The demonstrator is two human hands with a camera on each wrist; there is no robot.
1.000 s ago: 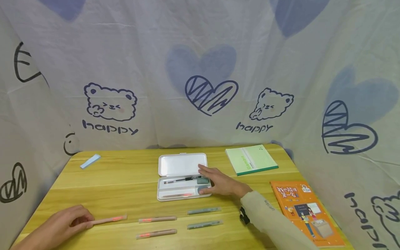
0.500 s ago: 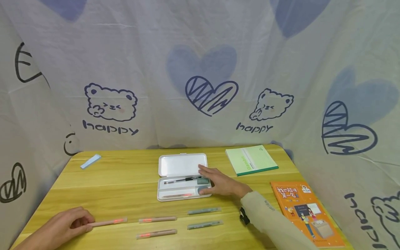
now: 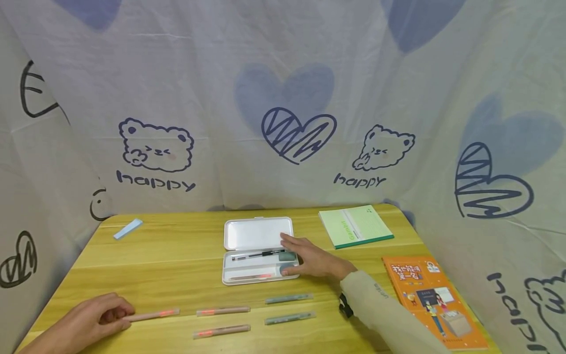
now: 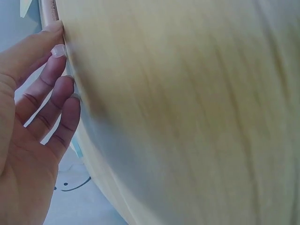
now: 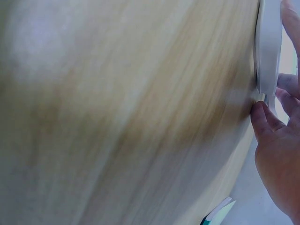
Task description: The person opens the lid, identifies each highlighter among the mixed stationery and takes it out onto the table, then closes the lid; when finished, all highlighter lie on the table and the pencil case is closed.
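My left hand [image 3: 95, 314] rests low at the left of the table, thumb and fingertips pinching one end of a pink pen [image 3: 152, 314] with a clear cap and a reddish tip. In the left wrist view, the pen [image 4: 48, 14] runs up from my thumb and forefinger. My right hand [image 3: 315, 259] rests on the right end of a white pencil case [image 3: 230, 280], lid laid back, thumb reaching over the rim. A black pen [image 3: 261, 254], a reddish-tipped pen [image 3: 252, 277] and greenish-blue pieces [image 3: 287, 256] lie inside it. From the right wrist, fingertips show beside the case [image 5: 269, 51].
Two more pink pens [image 3: 223, 310] and two green pens [image 3: 289, 298] lie in front of the case. A green notebook [image 3: 355, 226] is at the back right, an orange book [image 3: 431, 295] nearer. A light blue strip [image 3: 128, 228] lies at the back left. Printed cloth surrounds the table.
My left hand shifts very slightly while still holding the pink pen. The right hand and the pencil case stay where they were.
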